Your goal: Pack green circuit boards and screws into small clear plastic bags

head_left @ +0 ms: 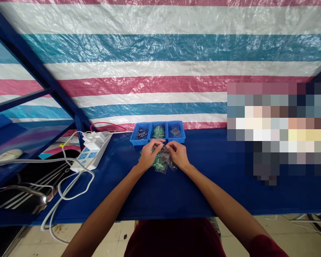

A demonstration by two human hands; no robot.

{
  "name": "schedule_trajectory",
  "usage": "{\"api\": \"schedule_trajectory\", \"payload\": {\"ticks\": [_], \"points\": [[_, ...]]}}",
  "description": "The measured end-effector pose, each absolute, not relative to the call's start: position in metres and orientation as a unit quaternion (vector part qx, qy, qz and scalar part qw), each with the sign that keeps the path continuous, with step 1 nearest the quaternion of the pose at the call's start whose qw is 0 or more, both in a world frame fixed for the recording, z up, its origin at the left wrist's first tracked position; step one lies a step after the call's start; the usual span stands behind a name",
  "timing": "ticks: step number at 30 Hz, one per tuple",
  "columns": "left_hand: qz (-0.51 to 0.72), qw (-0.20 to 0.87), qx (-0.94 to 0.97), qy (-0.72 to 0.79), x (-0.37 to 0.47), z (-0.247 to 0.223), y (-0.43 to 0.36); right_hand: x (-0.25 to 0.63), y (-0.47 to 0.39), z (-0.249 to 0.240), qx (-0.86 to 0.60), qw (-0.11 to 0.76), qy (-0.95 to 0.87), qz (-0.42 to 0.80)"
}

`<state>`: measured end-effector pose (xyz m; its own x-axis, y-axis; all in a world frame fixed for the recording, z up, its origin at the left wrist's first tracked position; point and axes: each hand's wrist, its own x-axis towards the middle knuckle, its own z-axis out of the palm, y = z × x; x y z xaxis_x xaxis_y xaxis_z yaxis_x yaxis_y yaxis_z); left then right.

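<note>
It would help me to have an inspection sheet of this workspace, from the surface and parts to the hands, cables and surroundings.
Surface: blue tabletop, no spill seen.
Parts: three blue bins side by side; left to right, slender metallic pieces, green pieces, clear packets.
Clutter: mixed pile of similar items before the bins.
Hands: left hand and right hand at the pile, fingertips near dark pieces; exact grip unclear.
Cables: white power strip with adapters; pale cables looping, some over the front edge; red wire behind.
Surroundings: striped sheet behind; right side pixelated, unreadable.
</note>
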<state>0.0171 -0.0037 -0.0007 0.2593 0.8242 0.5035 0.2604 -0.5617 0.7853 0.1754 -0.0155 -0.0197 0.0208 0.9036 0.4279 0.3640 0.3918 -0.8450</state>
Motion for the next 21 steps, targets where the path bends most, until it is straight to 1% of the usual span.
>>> {"api": "schedule_trajectory", "payload": {"ticks": [2,4,6,9,11,17,21], "points": [[0.487,0.342,0.719,0.359,0.017,-0.002,-0.003,0.176,-0.016,-0.02,-0.497,0.528,-0.642,0.249],[0.494,0.359,0.706,0.359,0.015,-0.002,-0.001,0.177,-0.016,-0.019,-0.507,0.536,-0.631,0.239],[0.485,0.33,0.716,0.377,0.013,0.0,0.0,0.179,-0.016,-0.018,-0.513,0.545,-0.621,0.232],[0.455,0.25,0.747,0.416,0.009,0.003,0.002,0.18,-0.016,-0.017,-0.516,0.555,-0.613,0.223],[0.446,0.219,0.755,0.428,0.007,0.004,0.003,0.18,-0.016,-0.017,-0.516,0.557,-0.613,0.219],[0.449,0.204,0.766,0.413,0.005,0.001,0.007,0.179,-0.017,-0.018,-0.492,0.544,-0.651,0.196],[0.462,0.238,0.749,0.412,0.005,-0.003,0.008,0.179,-0.015,-0.02,-0.488,0.529,-0.665,0.201]]}}
